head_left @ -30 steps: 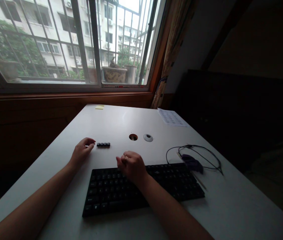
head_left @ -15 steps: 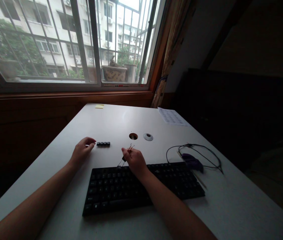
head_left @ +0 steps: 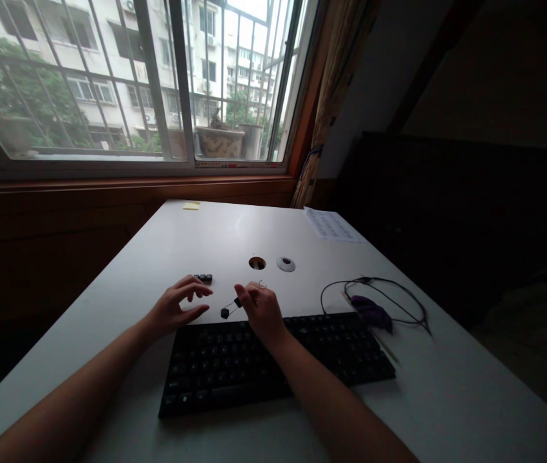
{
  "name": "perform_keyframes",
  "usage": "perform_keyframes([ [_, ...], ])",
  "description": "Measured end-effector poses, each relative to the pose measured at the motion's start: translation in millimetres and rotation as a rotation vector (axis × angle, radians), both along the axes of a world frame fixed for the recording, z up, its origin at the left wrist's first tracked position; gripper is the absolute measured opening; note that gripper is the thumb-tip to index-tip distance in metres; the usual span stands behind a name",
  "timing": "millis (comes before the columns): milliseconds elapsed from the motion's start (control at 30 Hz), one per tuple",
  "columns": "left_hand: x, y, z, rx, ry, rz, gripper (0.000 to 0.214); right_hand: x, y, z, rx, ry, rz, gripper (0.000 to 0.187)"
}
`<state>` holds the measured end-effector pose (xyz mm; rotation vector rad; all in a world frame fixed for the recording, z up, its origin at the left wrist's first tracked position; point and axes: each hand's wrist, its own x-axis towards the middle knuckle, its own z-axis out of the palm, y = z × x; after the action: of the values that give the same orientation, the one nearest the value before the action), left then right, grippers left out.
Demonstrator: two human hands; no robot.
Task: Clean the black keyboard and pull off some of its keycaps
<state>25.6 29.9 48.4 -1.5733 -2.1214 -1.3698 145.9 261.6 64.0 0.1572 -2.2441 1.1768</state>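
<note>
A black keyboard (head_left: 273,363) lies on the white desk (head_left: 215,231) in front of me. My right hand (head_left: 261,312) is closed around a thin wire keycap puller (head_left: 235,305), and a small black keycap (head_left: 225,313) hangs at the puller's lower left end, just above the keyboard's far edge. My left hand (head_left: 179,307) hovers with fingers spread and empty, a short way left of that keycap. A short row of loose black keycaps (head_left: 204,278) sits on the desk just beyond my left fingers, partly hidden by them.
A round cable hole (head_left: 257,263) and its white cap (head_left: 286,264) sit mid-desk. A purple object with a black cable (head_left: 372,310) lies right of the keyboard. A printed sheet (head_left: 331,225) and a yellow note (head_left: 191,206) lie near the window.
My left hand has left the row of keycaps, moved right toward my right hand and spread its fingers. The puller now carries a keycap at its lower end.
</note>
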Motion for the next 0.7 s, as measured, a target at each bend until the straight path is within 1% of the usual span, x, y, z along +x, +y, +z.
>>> perform_keyframes([
  [100, 3.1, 3.1, -0.5, -0.048, 0.003, -0.098, 0.030, -2.6, 1.9, -1.7, -0.029, -0.024, -0.004, 0.058],
  [200, 3.9, 5.4, -1.3, -0.078, 0.009, -0.123, 0.037, -4.5, 3.3, -2.4, -0.067, -0.049, 0.013, 0.061],
  [400, 3.8, 8.5, -5.3, -0.077, 0.006, -0.074, 0.026, -5.7, 3.3, -2.6, -0.159, -0.121, 0.092, 0.059],
  [533, 2.3, 8.6, -7.3, -0.040, -0.024, -0.053, 0.017, -5.5, 3.4, -2.3, -0.180, -0.154, 0.160, 0.056],
  [700, -0.5, 6.5, -9.7, -0.038, -0.141, -0.058, 0.012, -3.6, 3.4, 0.4, -0.205, -0.161, 0.189, 0.058],
])
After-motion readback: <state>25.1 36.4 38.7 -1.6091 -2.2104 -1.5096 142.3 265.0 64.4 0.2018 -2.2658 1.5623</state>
